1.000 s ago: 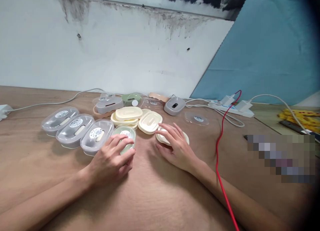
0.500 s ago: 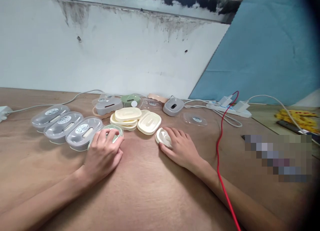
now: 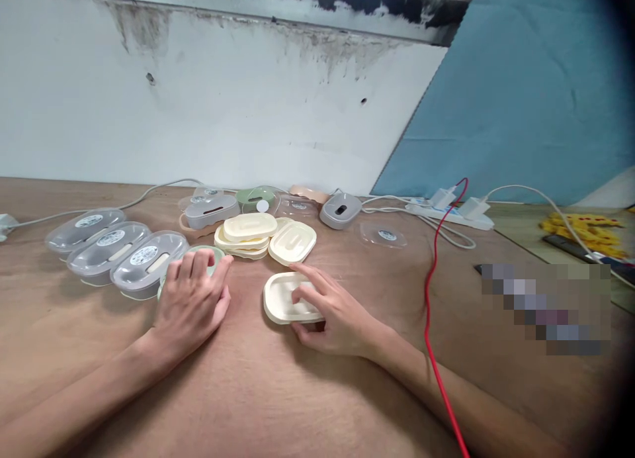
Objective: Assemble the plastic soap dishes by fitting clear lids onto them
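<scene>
My left hand lies over a green oval box with a clear lid, fingers curled on its top. That box ends a row of three grey lidded boxes running to the left. My right hand rests on a cream oval tray lying flat on the wooden table; the fingers press into its hollow and the thumb is at its near edge. A stack of cream trays and one more cream tray lie just beyond.
Behind the stack are a grey base, a green base, clear lids and another grey base. A red cable crosses the table to a power strip. Yellow items lie far right. The wall is close behind.
My right hand has dragged the cream tray toward me and to the left. My left hand has slid the green box left against the grey row.
</scene>
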`<state>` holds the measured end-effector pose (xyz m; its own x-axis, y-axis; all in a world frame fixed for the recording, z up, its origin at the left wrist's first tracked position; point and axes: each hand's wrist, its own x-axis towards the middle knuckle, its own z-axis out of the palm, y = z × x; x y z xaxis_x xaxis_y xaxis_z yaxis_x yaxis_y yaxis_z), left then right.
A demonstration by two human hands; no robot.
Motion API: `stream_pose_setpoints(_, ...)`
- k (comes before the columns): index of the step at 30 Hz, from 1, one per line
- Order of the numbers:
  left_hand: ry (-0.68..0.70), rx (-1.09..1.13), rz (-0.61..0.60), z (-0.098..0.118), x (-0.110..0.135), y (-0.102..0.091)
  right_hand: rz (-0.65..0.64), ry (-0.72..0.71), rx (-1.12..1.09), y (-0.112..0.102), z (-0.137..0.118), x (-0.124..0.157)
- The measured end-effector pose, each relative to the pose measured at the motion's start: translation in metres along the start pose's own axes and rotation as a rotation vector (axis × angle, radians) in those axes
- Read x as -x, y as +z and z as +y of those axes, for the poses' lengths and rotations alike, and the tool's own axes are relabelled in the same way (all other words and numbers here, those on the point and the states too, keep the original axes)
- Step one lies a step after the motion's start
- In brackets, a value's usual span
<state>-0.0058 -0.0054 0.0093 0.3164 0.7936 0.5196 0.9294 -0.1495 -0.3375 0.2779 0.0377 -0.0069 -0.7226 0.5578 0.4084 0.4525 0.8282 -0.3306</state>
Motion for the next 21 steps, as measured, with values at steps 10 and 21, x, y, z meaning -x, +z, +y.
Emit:
stream_pose_setpoints(10, -0.204, 0.485, -0.101, -0.034, -0.011, -0.008, -0.032, 0.035, 0.01, -0.004, 0.006, 0.001)
stream_pose_setpoints(21, -0.096, 0.581, -0.238, -0.069, -0.013, 0.015, -0.055, 0.046, -0.005, -0.005, 0.007, 0.002)
